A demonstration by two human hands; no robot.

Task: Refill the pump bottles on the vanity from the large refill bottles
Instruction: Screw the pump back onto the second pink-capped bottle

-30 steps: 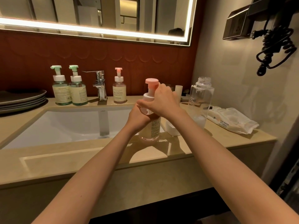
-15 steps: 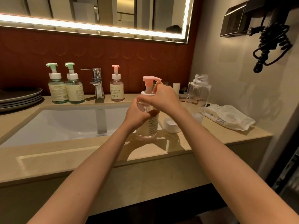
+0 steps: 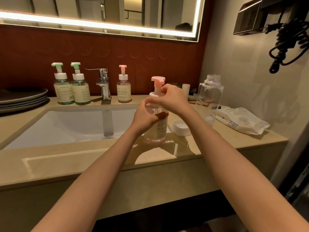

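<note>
Our left hand (image 3: 145, 115) is wrapped round the body of the pink-topped pump bottle (image 3: 157, 129), which stands on the counter (image 3: 66, 162) by the sink's (image 3: 66, 126) front right corner. Our right hand (image 3: 171, 99) pinches the white collar under its pump. It holds pale liquid (how full, we cannot tell). To its right stands one big clear bottle (image 3: 209, 101), uncapped and nearly empty, and one white cap (image 3: 181, 128) lies between them. We count four pump bottles: this one, a second pink-topped bottle (image 3: 123, 92) right of the tap (image 3: 104, 84), and two green-topped bottles (image 3: 63, 92) on the tap's left.
</note>
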